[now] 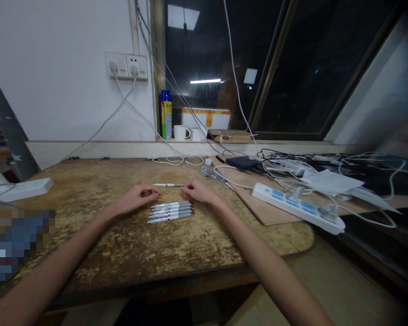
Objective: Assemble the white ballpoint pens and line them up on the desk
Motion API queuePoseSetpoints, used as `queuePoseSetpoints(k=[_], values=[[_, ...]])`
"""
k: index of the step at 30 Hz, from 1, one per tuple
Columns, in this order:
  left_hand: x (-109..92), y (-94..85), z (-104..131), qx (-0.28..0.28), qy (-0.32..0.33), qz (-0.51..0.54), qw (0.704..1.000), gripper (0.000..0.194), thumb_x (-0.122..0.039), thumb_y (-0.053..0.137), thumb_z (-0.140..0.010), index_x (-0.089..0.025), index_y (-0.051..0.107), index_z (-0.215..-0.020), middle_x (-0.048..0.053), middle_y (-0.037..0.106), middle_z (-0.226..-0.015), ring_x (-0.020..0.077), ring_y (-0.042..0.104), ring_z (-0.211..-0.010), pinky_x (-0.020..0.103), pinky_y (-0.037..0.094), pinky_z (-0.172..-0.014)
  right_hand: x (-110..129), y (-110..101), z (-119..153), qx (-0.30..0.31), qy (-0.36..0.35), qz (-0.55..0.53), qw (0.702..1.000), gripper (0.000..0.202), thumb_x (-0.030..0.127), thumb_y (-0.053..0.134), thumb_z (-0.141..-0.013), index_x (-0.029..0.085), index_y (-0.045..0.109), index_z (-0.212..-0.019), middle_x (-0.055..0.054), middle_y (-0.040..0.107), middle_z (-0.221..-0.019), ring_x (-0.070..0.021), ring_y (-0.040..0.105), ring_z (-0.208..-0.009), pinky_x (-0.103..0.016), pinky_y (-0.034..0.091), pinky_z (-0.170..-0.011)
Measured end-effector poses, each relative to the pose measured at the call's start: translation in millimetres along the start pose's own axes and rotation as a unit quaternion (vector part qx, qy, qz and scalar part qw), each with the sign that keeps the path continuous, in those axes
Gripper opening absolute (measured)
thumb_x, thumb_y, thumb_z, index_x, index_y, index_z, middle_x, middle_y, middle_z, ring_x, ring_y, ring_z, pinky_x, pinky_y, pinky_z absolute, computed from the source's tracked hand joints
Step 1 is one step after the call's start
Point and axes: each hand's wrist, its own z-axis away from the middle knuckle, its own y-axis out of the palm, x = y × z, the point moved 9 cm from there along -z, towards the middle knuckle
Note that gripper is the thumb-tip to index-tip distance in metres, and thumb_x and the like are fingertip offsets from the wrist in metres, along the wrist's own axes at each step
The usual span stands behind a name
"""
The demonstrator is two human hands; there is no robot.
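A white and grey pen [168, 184] lies crosswise on the worn wooden table [122, 253], beyond a row of similar pens. Its right end meets the fingertips of my right hand [200, 192], which are closed on it. My left hand [143, 199] is near the other end, thumb and forefinger curled into a loop with their tips together. Whether anything small sits between those tips I cannot make out. Closer to me, several white and grey click pens [172, 211] lie side by side, roughly parallel, between and just below both hands.
A white power strip [297, 208] with plugs rests on a brown board [258, 210] at the right, among tangled cables and papers [331, 182]. Another power strip [27, 189] is at the left. A spray can [166, 115] and a white mug [181, 132] stand on the sill.
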Motion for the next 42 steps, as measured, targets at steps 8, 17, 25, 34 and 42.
queuePoseSetpoints(k=[8,17,25,34,42], values=[[-1,6.6,-42,-0.095,0.076,-0.219,0.968,0.035,-0.039,0.05,-0.099,-0.02,0.07,-0.121,0.012,0.065,-0.121,0.03,0.054,-0.115,0.046,0.039,-0.104,-25,-34,8,-0.156,0.076,0.091,0.98,0.03,0.017,0.044,-0.097,0.016,0.067,-0.116,-0.01,0.071,-0.087,-0.0228,0.063,-0.081,-0.03,0.043,-0.074],[-17,25.9,-54,-0.1,0.059,-0.27,0.956,0.025,-0.038,0.048,-0.105,-0.021,0.066,-0.11,0.01,0.067,-0.119,0.03,0.054,-0.11,0.044,0.039,-0.094,8,-21,6,-0.152,-0.048,0.115,0.98,0.037,0.02,0.061,-0.093,0.017,0.06,-0.13,-0.015,0.06,-0.131,-0.0269,0.051,-0.126,-0.039,0.037,-0.11],[-60,16.2,-28,-0.134,0.094,-0.307,0.938,0.036,-0.035,0.031,-0.11,-0.019,0.064,-0.112,0.012,0.067,-0.113,0.0281,0.055,-0.107,0.04,0.04,-0.093,29,6,2,-0.081,-0.125,0.138,0.979,0.027,0.029,0.044,-0.106,0.015,0.066,-0.113,-0.017,0.071,-0.113,-0.0256,0.064,-0.105,-0.036,0.044,-0.094],[-45,23.6,-31,-0.123,0.053,-0.322,0.937,0.032,-0.021,0.034,-0.106,-0.017,0.065,-0.11,0.015,0.072,-0.108,0.0307,0.063,-0.103,0.042,0.041,-0.092,27,2,6,-0.105,-0.094,0.079,0.987,0.017,0.017,0.053,-0.096,0.02,0.07,-0.097,-0.013,0.073,-0.087,-0.0267,0.065,-0.088,-0.033,0.042,-0.083],[-33,22.0,-32,-0.127,-0.003,-0.263,0.956,0.035,-0.031,0.034,-0.108,-0.019,0.067,-0.107,0.014,0.075,-0.099,0.0294,0.069,-0.092,0.036,0.043,-0.081,26,-1,5,-0.138,-0.106,0.067,0.982,0.024,0.004,0.053,-0.086,0.021,0.07,-0.091,-0.013,0.074,-0.091,-0.0296,0.066,-0.091,-0.036,0.043,-0.085]])
